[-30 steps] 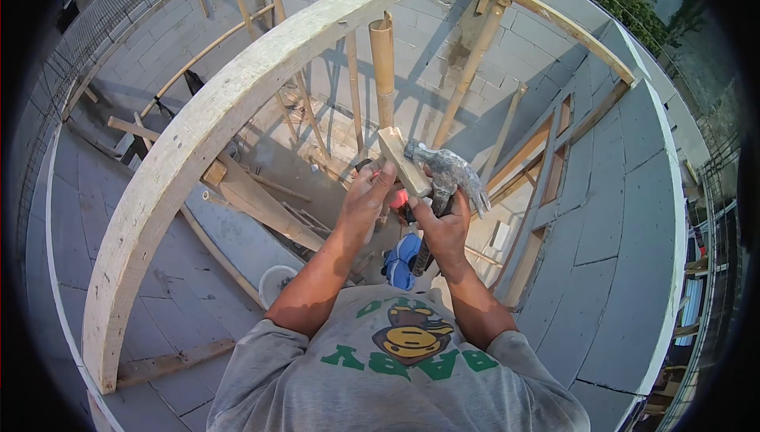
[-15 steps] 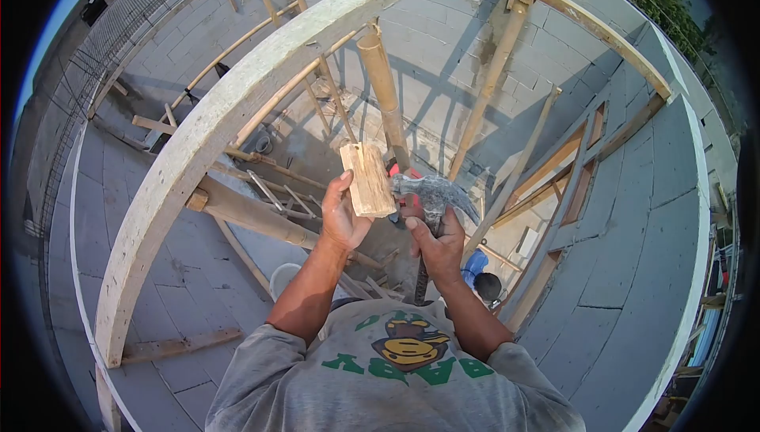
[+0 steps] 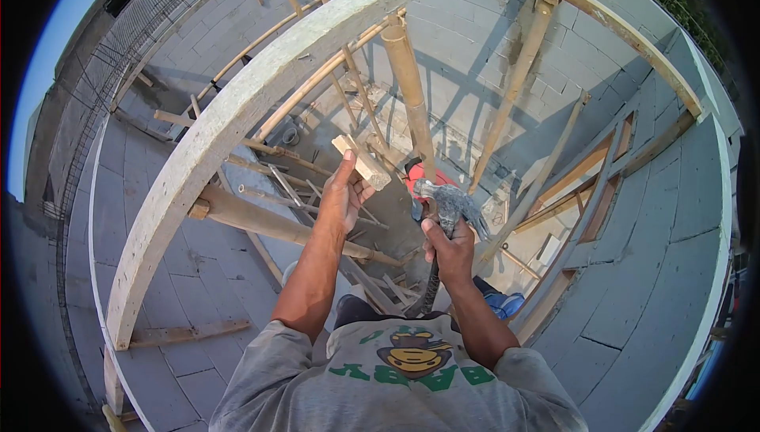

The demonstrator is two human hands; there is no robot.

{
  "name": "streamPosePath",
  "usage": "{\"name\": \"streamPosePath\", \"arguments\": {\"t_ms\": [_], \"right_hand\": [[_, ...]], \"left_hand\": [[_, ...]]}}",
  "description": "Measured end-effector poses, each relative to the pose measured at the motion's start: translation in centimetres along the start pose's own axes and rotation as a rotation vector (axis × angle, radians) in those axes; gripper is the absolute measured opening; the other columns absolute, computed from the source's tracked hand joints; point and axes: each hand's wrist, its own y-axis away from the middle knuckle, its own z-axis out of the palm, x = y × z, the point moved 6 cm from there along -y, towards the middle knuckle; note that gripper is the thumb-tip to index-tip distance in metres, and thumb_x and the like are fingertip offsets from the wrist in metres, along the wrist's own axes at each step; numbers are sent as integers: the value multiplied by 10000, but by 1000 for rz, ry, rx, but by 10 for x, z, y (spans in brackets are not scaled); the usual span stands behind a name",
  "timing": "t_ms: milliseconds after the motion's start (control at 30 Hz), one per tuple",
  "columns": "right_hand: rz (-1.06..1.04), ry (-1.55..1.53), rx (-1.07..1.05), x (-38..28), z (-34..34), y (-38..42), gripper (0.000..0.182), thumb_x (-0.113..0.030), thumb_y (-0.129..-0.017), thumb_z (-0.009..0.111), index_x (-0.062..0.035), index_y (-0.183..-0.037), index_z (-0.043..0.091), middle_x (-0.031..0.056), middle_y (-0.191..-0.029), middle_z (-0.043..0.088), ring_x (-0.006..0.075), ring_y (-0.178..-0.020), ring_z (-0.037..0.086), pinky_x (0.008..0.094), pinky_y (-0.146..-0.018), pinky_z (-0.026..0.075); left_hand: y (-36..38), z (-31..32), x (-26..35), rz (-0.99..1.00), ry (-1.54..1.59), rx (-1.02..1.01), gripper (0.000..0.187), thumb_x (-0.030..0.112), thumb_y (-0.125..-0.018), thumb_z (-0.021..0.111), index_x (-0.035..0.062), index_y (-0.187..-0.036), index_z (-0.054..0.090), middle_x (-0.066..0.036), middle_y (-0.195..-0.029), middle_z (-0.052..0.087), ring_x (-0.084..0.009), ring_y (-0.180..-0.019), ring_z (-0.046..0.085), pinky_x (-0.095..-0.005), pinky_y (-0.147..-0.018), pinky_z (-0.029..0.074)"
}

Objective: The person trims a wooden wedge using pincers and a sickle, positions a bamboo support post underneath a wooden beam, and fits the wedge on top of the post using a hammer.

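Note:
A short wooden block [image 3: 362, 162] is held in my left hand [image 3: 343, 197], its narrow side turned up and its lower end pointing to the right. My right hand [image 3: 449, 252] is closed round the dark handle of a claw hammer [image 3: 451, 201]. The hammer's head is up, with the claw pointing to the right. Block and hammer are apart, with a gap between them. Behind the hammer, lower down, a person in red [image 3: 414, 175] is partly hidden.
A long pale beam [image 3: 229, 108] arcs across the view in front of me. Bamboo poles [image 3: 407, 88] stand beyond it, and another pole [image 3: 257, 218] slants at the left. Grey block walls [image 3: 633, 274] surround the space. Wood pieces lie on the floor below.
The wooden block has turned in my left hand and now shows a narrower side. Hammer and block are further apart. The view has shifted, and more of the person in red shows below.

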Motion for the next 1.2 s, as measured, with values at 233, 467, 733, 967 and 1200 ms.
{"name": "streamPosePath", "arguments": {"t_ms": [233,467,733,967,1200], "right_hand": [[37,59,87,25,1,2,165,-167,-881,698,-52,-947,600,11,-594,542,82,-430,481,230,-395,385],[-50,73,183,25,31,0,164,-195,-880,680,-56,-919,603,25,-550,525,121,-391,475,249,-372,388],[-159,-14,300,27,48,8,158,-175,-873,697,-55,-893,596,27,-533,515,126,-372,463,263,-358,383],[-374,117,341,-21,17,-53,218,-184,-853,711,-35,-970,603,13,-662,528,98,-457,474,245,-406,390],[-206,41,61,-58,-8,-177,370,-232,-873,692,-22,-1162,595,41,-837,574,112,-611,560,234,-444,398]], "left_hand": [[-23,-17,7,17,-53,-32,546,498,-894,647,68,-1221,574,-64,-1100,659,-159,-924,659,-276,-757,535],[-31,-32,6,-53,73,-191,569,462,-892,670,43,-1256,545,-79,-1162,636,-182,-1000,643,-300,-810,525],[-68,-37,38,-38,271,-379,588,493,-879,671,66,-1260,535,-112,-1200,612,-222,-1102,605,-384,-925,487],[-118,-31,48,160,205,-197,798,472,-830,744,43,-1384,362,-79,-1135,569,-202,-992,614,-339,-825,546],[-148,16,69,298,116,-145,665,473,-846,725,31,-1273,471,-72,-1142,608,-179,-997,638,-293,-831,548]]}}
